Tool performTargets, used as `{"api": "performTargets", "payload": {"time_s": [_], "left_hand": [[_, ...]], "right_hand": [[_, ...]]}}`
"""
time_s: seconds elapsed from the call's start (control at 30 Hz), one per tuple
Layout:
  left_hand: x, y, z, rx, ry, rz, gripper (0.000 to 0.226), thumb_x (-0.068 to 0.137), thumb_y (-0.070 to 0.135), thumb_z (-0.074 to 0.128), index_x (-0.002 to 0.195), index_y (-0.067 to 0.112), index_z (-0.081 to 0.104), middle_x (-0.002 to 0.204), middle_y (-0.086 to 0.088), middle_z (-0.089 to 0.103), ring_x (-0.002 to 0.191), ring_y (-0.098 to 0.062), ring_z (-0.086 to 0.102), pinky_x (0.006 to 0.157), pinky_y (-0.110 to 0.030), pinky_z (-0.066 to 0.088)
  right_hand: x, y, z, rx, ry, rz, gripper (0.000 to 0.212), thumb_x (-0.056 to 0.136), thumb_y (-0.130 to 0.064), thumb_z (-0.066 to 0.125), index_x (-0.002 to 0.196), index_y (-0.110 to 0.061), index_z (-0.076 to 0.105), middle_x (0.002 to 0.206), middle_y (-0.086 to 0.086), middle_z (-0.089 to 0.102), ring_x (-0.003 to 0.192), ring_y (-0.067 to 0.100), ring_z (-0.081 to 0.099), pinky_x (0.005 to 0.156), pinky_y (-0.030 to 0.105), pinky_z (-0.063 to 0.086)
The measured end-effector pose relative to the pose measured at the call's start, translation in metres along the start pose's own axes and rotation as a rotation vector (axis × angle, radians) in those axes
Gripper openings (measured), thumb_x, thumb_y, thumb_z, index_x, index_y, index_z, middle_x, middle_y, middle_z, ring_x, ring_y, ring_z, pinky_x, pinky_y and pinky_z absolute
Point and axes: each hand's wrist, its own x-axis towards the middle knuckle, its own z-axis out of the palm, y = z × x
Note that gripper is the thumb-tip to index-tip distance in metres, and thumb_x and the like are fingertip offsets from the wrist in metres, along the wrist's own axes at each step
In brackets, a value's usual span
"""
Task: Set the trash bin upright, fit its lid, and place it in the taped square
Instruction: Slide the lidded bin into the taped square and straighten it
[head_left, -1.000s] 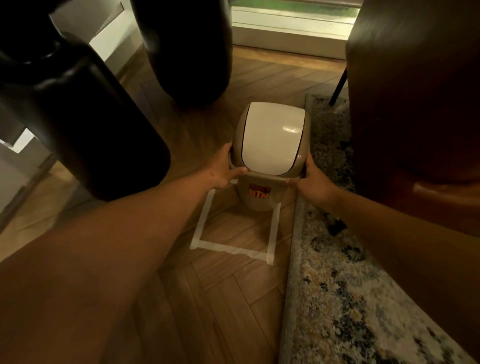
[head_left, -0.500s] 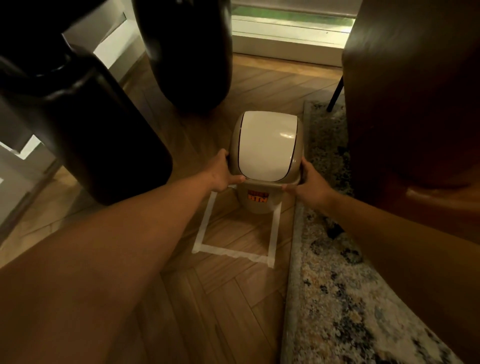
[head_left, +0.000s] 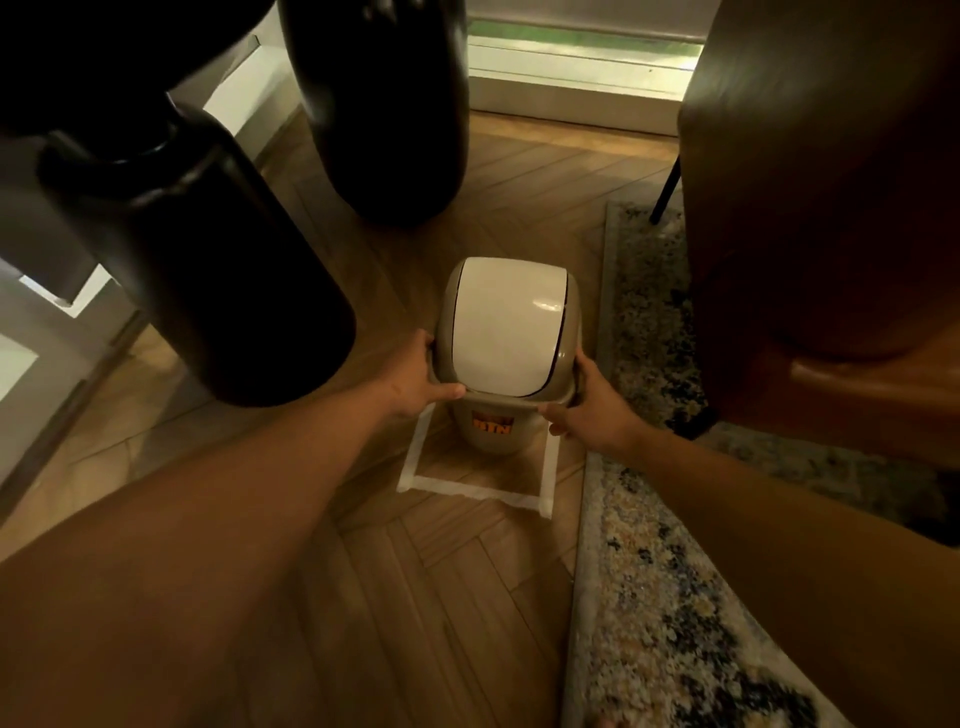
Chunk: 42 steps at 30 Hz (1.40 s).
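A small beige trash bin (head_left: 491, 439) with an orange label stands upright on the wooden floor, inside the far part of the white taped square (head_left: 478, 488). Its lid (head_left: 506, 327), beige with a white swing flap, sits on top. My left hand (head_left: 418, 376) grips the lid's left rim. My right hand (head_left: 587, 408) grips the right rim. The far side of the taped square is hidden behind the bin.
A patterned rug (head_left: 670, 597) lies along the right of the square. A brown leather chair (head_left: 821, 208) stands at the right. Two large dark rounded objects (head_left: 208, 260) hang or stand at the left and behind. A window sill (head_left: 571, 78) runs along the back.
Both hands have brought the bin a little nearer and lower in view, over the taped square. The grip on the lid's rim is unchanged.
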Motion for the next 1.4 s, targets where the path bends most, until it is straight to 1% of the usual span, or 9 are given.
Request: {"api": "performTargets", "payload": {"time_s": [0.27,0.37,0.43,0.53,0.67,0.83,1.03,1.23,1.4], "left_hand": [[-0.037,-0.016,0.002,-0.040,-0.049,0.001,0.092,0.073,0.033,0.087,0.144,0.015,0.032,0.147,-0.008,0.047,0.133,-0.024,0.047,0.096,-0.028,0.041],[-0.047,-0.019,0.001,-0.059,-0.066,0.057,0.103,0.069,0.040,0.088,0.150,0.024,0.027,0.150,-0.003,0.046,0.137,-0.023,0.044,0.107,-0.038,0.043],[-0.050,-0.019,-0.003,-0.042,-0.025,0.111,0.117,0.064,0.043,0.090,0.155,0.031,0.017,0.155,-0.001,0.039,0.141,-0.022,0.038,0.111,-0.046,0.040],[-0.050,-0.018,-0.005,0.003,0.014,0.203,0.128,0.065,0.036,0.092,0.158,0.032,0.005,0.161,0.002,0.030,0.146,-0.019,0.031,0.115,-0.046,0.035],[-0.046,-0.017,0.003,-0.023,0.051,0.212,0.122,0.072,0.026,0.088,0.158,0.034,0.002,0.159,0.002,0.034,0.144,-0.019,0.033,0.115,-0.044,0.033],[-0.029,-0.013,0.000,-0.049,0.085,0.231,0.119,0.071,0.023,0.089,0.158,0.034,0.008,0.159,0.003,0.034,0.145,-0.018,0.032,0.116,-0.044,0.031],[-0.008,-0.014,-0.004,0.007,0.114,0.233,0.113,0.069,0.026,0.090,0.154,0.033,0.016,0.150,0.001,0.045,0.137,-0.020,0.042,0.106,-0.034,0.036],[0.009,-0.016,-0.004,0.056,0.118,0.222,0.107,0.070,0.031,0.089,0.152,0.032,0.021,0.146,0.000,0.051,0.134,-0.023,0.047,0.102,-0.033,0.037],[0.014,-0.021,-0.003,0.061,0.104,0.211,0.106,0.069,0.035,0.088,0.149,0.040,0.019,0.145,0.003,0.051,0.135,-0.022,0.047,0.107,-0.045,0.042]], "right_hand": [[-0.028,0.005,0.018,-0.039,-0.060,-0.027,0.108,0.088,-0.015,0.077,0.161,-0.038,0.001,0.137,-0.017,0.050,0.100,0.008,0.068,0.072,0.028,0.061],[-0.033,0.002,0.020,-0.111,-0.059,-0.023,0.115,0.080,-0.023,0.084,0.161,-0.031,0.002,0.155,-0.004,0.042,0.137,0.015,0.047,0.108,0.042,0.049],[-0.034,-0.004,0.018,-0.287,0.054,-0.041,0.127,0.073,-0.034,0.088,0.161,-0.028,-0.003,0.164,0.004,0.026,0.150,0.022,0.024,0.117,0.045,0.034],[-0.031,-0.009,0.014,-0.355,0.115,-0.225,0.136,0.068,-0.034,0.092,0.161,-0.029,-0.007,0.167,-0.002,0.020,0.152,0.011,0.017,0.118,0.038,0.031],[-0.023,-0.009,0.017,-0.331,0.085,-0.218,0.138,0.074,-0.023,0.089,0.155,-0.047,-0.020,0.166,-0.008,0.028,0.149,0.017,0.032,0.114,0.044,0.039],[-0.004,-0.006,0.013,-0.389,0.117,-0.247,0.141,0.074,-0.027,0.087,0.137,-0.063,-0.034,0.166,-0.005,0.026,0.145,0.023,0.035,0.103,0.030,0.032],[0.016,-0.004,0.007,-0.425,0.119,-0.246,0.141,0.077,-0.030,0.085,0.139,-0.056,-0.039,0.166,-0.003,0.027,0.145,0.025,0.036,0.102,0.029,0.032],[0.030,-0.006,0.001,-0.450,0.099,-0.240,0.134,0.081,-0.026,0.084,0.156,-0.027,-0.027,0.169,0.003,0.019,0.150,0.028,0.028,0.110,0.034,0.031],[0.033,-0.003,-0.001,-0.448,0.098,-0.230,0.133,0.081,-0.029,0.083,0.155,-0.029,-0.028,0.170,0.004,0.016,0.151,0.029,0.026,0.107,0.031,0.027]]}}
